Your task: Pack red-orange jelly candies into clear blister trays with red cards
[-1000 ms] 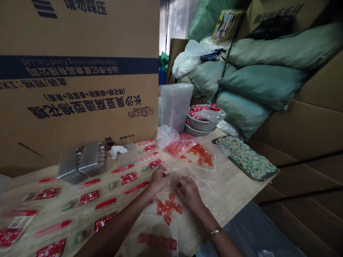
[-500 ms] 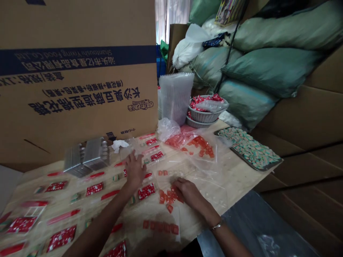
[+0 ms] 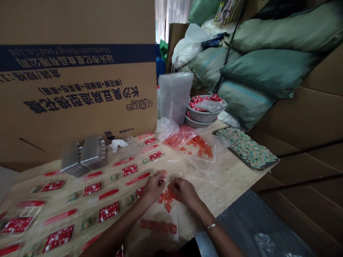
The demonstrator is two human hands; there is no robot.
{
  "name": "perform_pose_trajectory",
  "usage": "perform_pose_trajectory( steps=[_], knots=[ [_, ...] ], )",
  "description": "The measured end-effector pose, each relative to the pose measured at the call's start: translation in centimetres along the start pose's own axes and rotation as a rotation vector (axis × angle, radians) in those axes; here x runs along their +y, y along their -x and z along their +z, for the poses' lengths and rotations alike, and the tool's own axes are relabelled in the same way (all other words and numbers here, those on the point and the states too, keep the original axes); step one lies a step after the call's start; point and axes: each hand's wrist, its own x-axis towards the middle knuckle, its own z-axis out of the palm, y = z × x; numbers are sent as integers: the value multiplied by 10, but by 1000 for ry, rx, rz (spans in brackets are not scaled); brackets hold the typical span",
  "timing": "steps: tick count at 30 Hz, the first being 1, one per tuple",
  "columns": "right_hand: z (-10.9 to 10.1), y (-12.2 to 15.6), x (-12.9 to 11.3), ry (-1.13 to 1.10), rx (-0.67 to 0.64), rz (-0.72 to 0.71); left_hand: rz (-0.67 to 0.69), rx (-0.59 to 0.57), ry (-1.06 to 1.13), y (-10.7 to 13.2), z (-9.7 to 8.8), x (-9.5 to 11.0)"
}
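Observation:
My left hand (image 3: 154,188) is closed, its fingertips pinched together just left of my right hand; whatever they hold is too small to make out. My right hand (image 3: 184,191), also closed, bends its fingers over a loose pile of small orange-red squares (image 3: 168,207); its fingertips are partly hidden. Between and beyond the hands lies a clear plastic tray (image 3: 184,167) with shallow pockets and an orange square at its left end. Closer to me, a row of orange-red squares (image 3: 158,226) sits in a clear strip.
Clear trays with red packets (image 3: 109,212) and red sticks (image 3: 108,194) cover the left of the table. A carton (image 3: 80,103) stands behind. Further right are an open bag of orange squares (image 3: 199,146), grey baskets (image 3: 205,116), stacked clear trays (image 3: 175,96) and a tray of green-white pieces (image 3: 246,148).
My left hand has come back from over the packets, rightward and toward me, and its fingers have closed. My right hand stays by the orange pile, its fingers more curled.

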Motion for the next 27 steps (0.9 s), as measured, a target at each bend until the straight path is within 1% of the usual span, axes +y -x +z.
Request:
perform_pose_trajectory(
  steps=[3,5,9,12,13,15,17,18,19,22,24,27],
  knots=[
    [2,-2,-6,12,-41,-65,8,-11,24,1,-3,-3],
    [2,-3,-6,23,-54,-90,4,-14,9,3,-3,-4],
    [5,-3,1,-21,-55,-75,-16,-24,-16,5,-1,0],
    [6,-2,4,-76,-58,-64,-13,-52,12,9,-1,5],
    [6,-1,4,-132,-53,-73,-3,-82,39,10,-1,8],
    [2,2,2,-328,-55,-106,17,-208,143,14,-3,12],
    [-5,5,-1,-571,-97,-137,6,-364,309,16,-6,17],
    [-9,7,-3,-669,-132,-145,-14,-417,391,17,-8,20],
    [-13,9,-5,-743,-168,-149,-47,-443,461,18,-10,22],
    [-23,11,-10,-833,-244,-147,-181,-466,558,19,-19,28],
    [-26,12,-14,-830,-259,-151,-257,-528,593,20,-26,32],
    [-26,14,-18,-823,-275,-185,-296,-643,608,23,-34,37]
  ],
)
